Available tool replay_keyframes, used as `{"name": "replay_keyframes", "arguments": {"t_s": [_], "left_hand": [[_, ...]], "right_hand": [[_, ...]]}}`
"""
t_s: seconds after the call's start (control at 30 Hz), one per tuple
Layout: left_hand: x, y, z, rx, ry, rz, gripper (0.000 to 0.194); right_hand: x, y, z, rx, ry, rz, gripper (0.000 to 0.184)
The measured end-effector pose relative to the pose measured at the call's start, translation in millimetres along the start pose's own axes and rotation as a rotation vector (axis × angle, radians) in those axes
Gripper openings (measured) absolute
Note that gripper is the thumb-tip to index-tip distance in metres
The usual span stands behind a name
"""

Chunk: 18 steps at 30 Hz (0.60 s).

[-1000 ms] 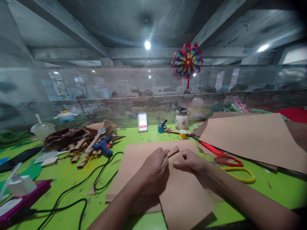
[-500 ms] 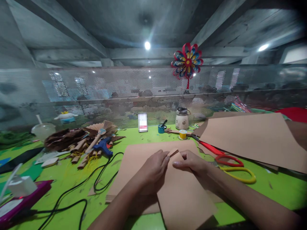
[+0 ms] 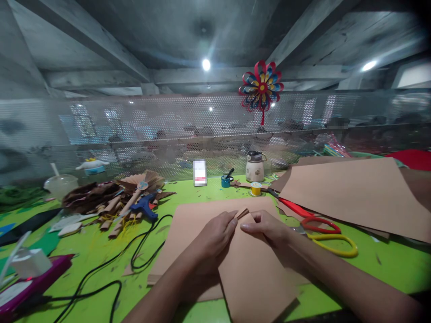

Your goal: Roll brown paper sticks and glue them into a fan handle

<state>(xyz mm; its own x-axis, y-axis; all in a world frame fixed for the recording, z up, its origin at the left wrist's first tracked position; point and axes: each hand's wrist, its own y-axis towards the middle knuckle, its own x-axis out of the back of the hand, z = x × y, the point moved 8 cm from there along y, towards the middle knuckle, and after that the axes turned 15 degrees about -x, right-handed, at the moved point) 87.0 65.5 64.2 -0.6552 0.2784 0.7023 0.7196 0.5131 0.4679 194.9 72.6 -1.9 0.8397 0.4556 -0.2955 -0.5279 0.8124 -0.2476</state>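
Both my hands grip the far end of a sheet of brown paper [image 3: 257,273], which has a narrow folded strip along its top edge. My left hand [image 3: 218,231] pinches the fold's left side, thumb and fingers together. On the right side, my right hand [image 3: 266,226] presses its thumb on the paper's face with the fingers curled behind, partly hidden. The held sheet slopes toward me over a stack of brown paper [image 3: 188,220] on the green table. Just right of my right forearm lie scissors [image 3: 332,237] with one red and one yellow handle.
More large brown sheets [image 3: 353,193] cover the right side. A blue glue gun [image 3: 146,206] lies among paper rolls at left, its black cord looping forward. A purple power strip [image 3: 43,278] sits front left. Behind stand a phone [image 3: 200,172], yellow spool [image 3: 256,189] and bottle [image 3: 255,168].
The sheet's near right corner has shifted slightly left and down. My right thumb has moved a little left along the paper; both hands keep their hold.
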Motion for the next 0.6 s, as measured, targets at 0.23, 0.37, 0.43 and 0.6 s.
{"name": "replay_keyframes", "arguments": {"t_s": [0.23,0.37,0.43,0.6], "left_hand": [[-5.4,-3.9,-0.4,0.037,-0.055,0.046,0.044],[-7.4,-3.6,4.6,0.046,-0.082,0.069,0.047],[-7.2,-2.6,6.5,0.042,-0.083,0.071,0.048],[-3.6,-2.4,7.4,0.058,-0.1,0.044,0.052]], "right_hand": [[-0.7,-1.3,2.0,0.033,0.0,-0.016,0.035],[-3.0,-4.5,6.3,0.034,-0.014,0.017,0.033],[-2.2,-4.8,9.2,0.037,-0.035,0.017,0.034],[5.6,-0.7,15.4,0.089,0.004,-0.05,0.045]]}}
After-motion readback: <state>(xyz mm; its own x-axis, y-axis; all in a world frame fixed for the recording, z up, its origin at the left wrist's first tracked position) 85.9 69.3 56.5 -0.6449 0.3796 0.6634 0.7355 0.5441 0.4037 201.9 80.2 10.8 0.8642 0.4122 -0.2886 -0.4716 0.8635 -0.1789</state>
